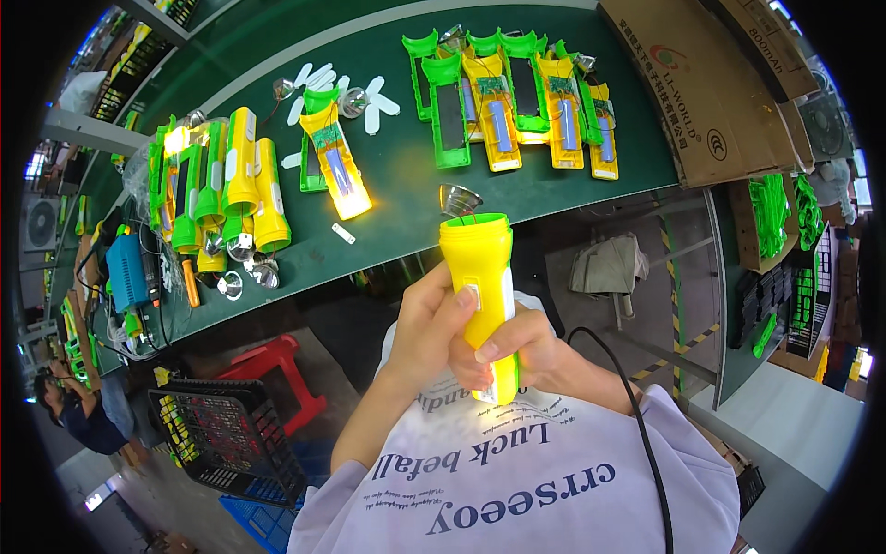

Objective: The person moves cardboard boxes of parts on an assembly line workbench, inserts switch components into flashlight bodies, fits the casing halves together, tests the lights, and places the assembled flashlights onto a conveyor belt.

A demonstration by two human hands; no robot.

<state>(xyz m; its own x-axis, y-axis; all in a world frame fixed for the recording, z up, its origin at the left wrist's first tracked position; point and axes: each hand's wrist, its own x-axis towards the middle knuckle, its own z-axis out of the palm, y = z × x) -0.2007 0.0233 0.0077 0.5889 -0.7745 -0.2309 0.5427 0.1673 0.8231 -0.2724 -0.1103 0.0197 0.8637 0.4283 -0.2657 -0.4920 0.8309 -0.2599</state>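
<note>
A yellow-and-green flashlight body stands nearly upright in front of my chest, its wide mouth up. My left hand is closed round its left side, the thumb on the white switch. My right hand grips the lower handle from the right, thumb across the front. A silver reflector sits just above the open mouth, tilted, with thin red wires running down into the body. On the bench ahead lies an opened flashlight half with a circuit board and battery, glowing at one end.
The green bench carries assembled flashlights at left and opened halves at the back. White strips, a blue box-shaped device and a cardboard box surround them. A black cable hangs by my right arm. A red stool stands below.
</note>
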